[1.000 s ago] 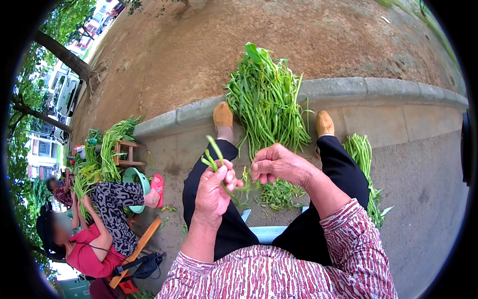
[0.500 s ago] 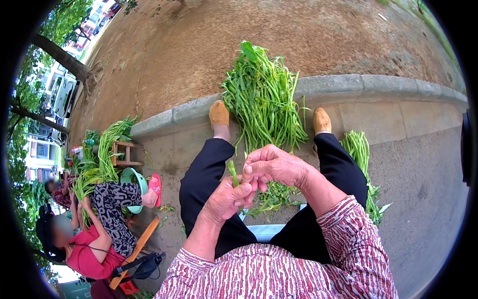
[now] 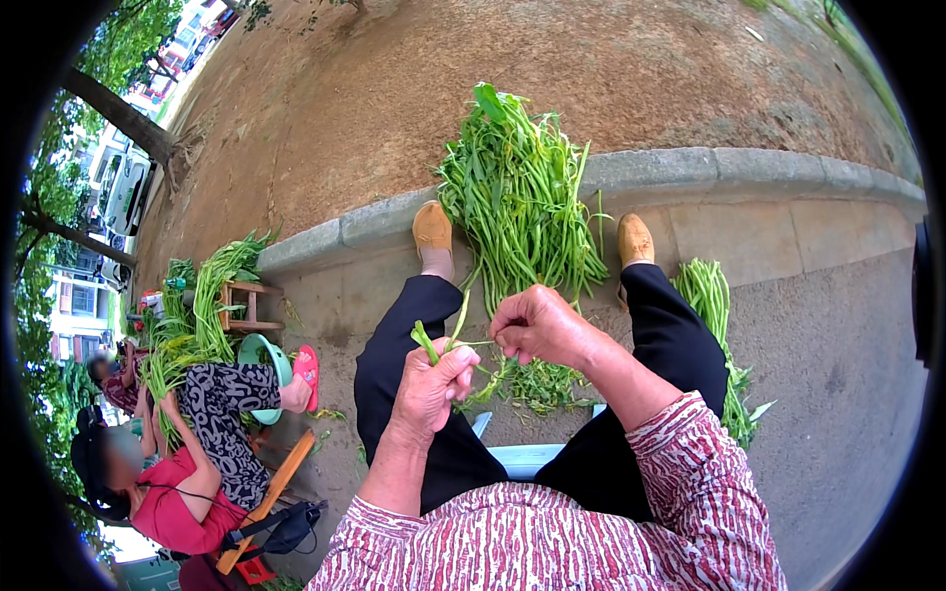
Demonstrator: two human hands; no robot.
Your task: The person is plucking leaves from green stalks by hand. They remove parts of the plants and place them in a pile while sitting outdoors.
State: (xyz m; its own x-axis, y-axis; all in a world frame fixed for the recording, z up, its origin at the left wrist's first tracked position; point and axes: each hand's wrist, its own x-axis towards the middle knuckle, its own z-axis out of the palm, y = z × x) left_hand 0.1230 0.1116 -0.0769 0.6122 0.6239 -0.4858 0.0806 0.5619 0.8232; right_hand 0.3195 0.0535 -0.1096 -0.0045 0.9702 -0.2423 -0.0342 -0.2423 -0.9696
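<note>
My left hand [image 3: 427,396] is closed around a green vegetable stem [image 3: 425,341], whose thick end sticks up above the thumb. From the same grip a thinner length rises toward the pile. My right hand [image 3: 544,330] is pinched at the end of a thin strand [image 3: 477,344] that stretches across from the left hand. Ahead of both hands, between my feet, lies a big heap of long leafy green stems [image 3: 527,197]. Loose leaves and trimmings [image 3: 542,386] are scattered on the pavement under my right hand.
Another bundle of stems [image 3: 708,295] lies beside my right leg. A stone kerb [image 3: 670,172] runs behind the heap. At left, a person in red [image 3: 187,502] sits handling greens, near a green basin [image 3: 258,347] and a wooden stool [image 3: 258,305]. A light-blue seat edge [image 3: 529,459] shows between my thighs.
My hands were close together and have moved apart, the left one shifting left. A thin strand now spans the gap between them. The heap has hardly changed.
</note>
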